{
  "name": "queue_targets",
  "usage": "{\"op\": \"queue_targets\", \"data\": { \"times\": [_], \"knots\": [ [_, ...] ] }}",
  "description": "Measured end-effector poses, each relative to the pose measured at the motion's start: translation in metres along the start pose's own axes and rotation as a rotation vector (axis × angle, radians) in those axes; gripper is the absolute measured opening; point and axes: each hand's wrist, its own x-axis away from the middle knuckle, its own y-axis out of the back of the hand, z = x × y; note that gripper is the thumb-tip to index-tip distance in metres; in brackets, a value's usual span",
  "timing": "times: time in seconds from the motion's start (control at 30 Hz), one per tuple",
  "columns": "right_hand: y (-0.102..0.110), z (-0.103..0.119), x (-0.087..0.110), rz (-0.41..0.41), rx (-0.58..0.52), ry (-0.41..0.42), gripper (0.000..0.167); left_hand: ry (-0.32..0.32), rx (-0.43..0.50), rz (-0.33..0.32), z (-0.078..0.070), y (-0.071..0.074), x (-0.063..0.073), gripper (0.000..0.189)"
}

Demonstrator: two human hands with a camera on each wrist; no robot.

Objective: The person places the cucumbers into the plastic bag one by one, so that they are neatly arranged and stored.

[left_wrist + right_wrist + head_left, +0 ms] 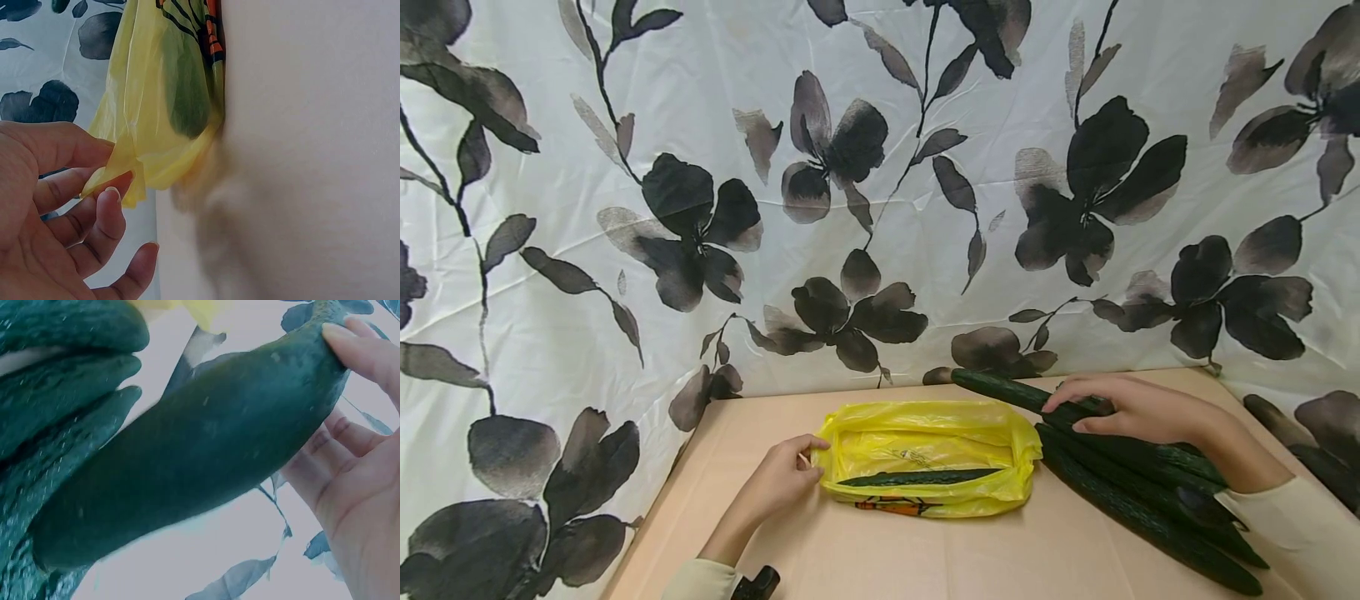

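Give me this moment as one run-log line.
left hand: pinches yellow bag; right hand: holds one cucumber; inside bag: another cucumber; beside bag: cucumber pile

Glossy film beside bumpy skins and creased cloth

The yellow bag (925, 417) at lower centre looks like thin plastic film, glossy, wrinkled and translucent, with a dark cucumber (917, 477) of rough skin inside. In the right wrist view, the large cucumber (200, 444) across the middle is fairly smooth with a soft sheen; the piled cucumbers (56, 394) at left are bumpy and catch small highlights. Along the head view's bottom, the tabletop (970, 550) is smooth and matt. The backdrop (925, 233) above looks like creased cloth, faintly shiny; the pale sleeve (1292, 525) at lower right is matt cloth.
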Motion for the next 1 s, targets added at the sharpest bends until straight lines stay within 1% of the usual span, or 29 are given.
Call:
{"op": "queue_targets", "data": {
  "times": [0.13, 0.33, 0.4, 0.5, 0.63, 0.83, 1.0],
  "knots": [
    [-0.003, 0.004, -0.005, -0.014, -0.069, -0.009, 0.038, 0.014, 0.009, 0.001, -0.001, -0.001, -0.001, 0.034],
    [-0.008, 0.009, -0.013, -0.033, -0.129, -0.036, 0.048, 0.013, 0.003, -0.001, -0.001, -0.001, -0.002, 0.034],
    [-0.011, 0.01, -0.016, -0.041, -0.146, -0.03, 0.05, 0.013, -0.002, -0.001, -0.002, -0.001, -0.002, 0.034],
    [-0.014, 0.01, -0.019, -0.061, -0.171, 0.003, 0.051, 0.011, -0.004, -0.001, -0.002, -0.001, -0.003, 0.034],
    [-0.018, 0.012, -0.024, -0.077, -0.229, 0.029, 0.051, 0.007, 0.003, 0.006, -0.003, -0.002, -0.003, 0.035],
    [-0.018, 0.021, -0.035, -0.051, -0.294, 0.027, 0.05, 0.016, 0.012, 0.008, -0.003, -0.002, -0.003, 0.034],
    [-0.018, 0.024, -0.051, -0.009, -0.326, 0.046, 0.051, 0.007, 0.013, 0.006, -0.004, -0.001, -0.002, 0.035]
  ]
}}
